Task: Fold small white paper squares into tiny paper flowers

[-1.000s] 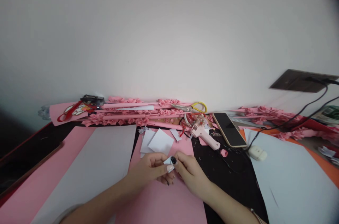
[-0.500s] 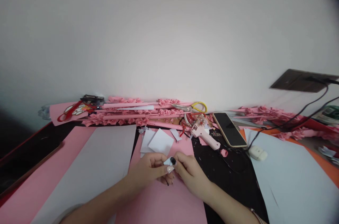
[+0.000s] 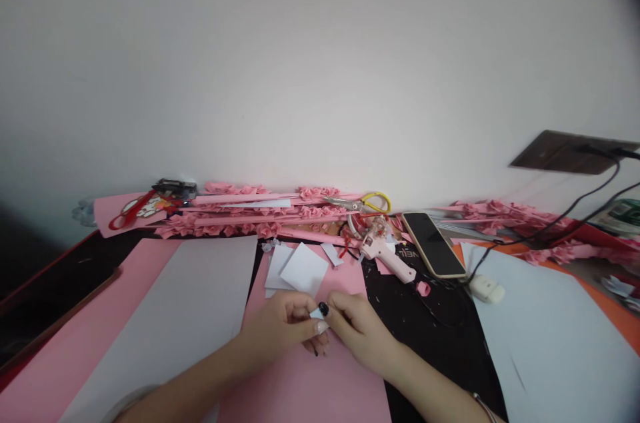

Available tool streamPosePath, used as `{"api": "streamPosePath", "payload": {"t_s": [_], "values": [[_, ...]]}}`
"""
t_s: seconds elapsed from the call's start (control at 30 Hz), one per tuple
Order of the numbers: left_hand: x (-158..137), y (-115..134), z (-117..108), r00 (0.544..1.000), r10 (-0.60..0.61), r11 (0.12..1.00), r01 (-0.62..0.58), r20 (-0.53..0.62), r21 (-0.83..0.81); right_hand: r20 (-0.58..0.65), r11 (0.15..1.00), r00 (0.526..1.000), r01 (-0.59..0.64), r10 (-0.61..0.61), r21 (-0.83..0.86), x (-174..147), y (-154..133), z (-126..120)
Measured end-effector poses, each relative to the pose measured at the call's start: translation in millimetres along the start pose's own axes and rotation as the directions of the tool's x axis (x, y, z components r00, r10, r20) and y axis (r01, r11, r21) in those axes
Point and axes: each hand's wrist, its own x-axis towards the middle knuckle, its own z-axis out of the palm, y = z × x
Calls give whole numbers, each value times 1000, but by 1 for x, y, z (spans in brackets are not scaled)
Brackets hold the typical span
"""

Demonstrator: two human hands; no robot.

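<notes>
hands [image 3: 280, 320] [image 3: 360, 330] slightly lower, paper [image 3: 315, 314] pinched between

I watch from far away through one camera on the person's head. It looks forward and down: the pale wall [image 3: 320, 76] fills the top half, and the left hand [image 3: 280, 323] and right hand [image 3: 363, 333] are close, low in the middle.

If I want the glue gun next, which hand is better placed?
Right, probably: the right hand is nearer the glue gun, which lies beyond it, rightward. The left hand, farther off, also pinches the small paper and might hold it alone.
</notes>
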Motion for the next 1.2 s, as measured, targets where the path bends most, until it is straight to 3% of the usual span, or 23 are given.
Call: {"api": "streamPosePath", "payload": {"t_s": [0.27,0.6,0.93,1.2], "values": [[-1,0,2,999,10,1000,-10,39,2,1,999,999,38,-38,-35,-1,-6,0],[-2,0,-1,995,19,999,-16,96,-33,-42,999,999,-36,34,-32,-2,-1,2],[1,2,1,999,47,996,-47,6,-74,-125,996,989,-71,76,50,0,0,-1],[-4,-1,4,994,100,995,-100,47,-10,-120,994,989,-76,84,73,4,4,-7]]}}
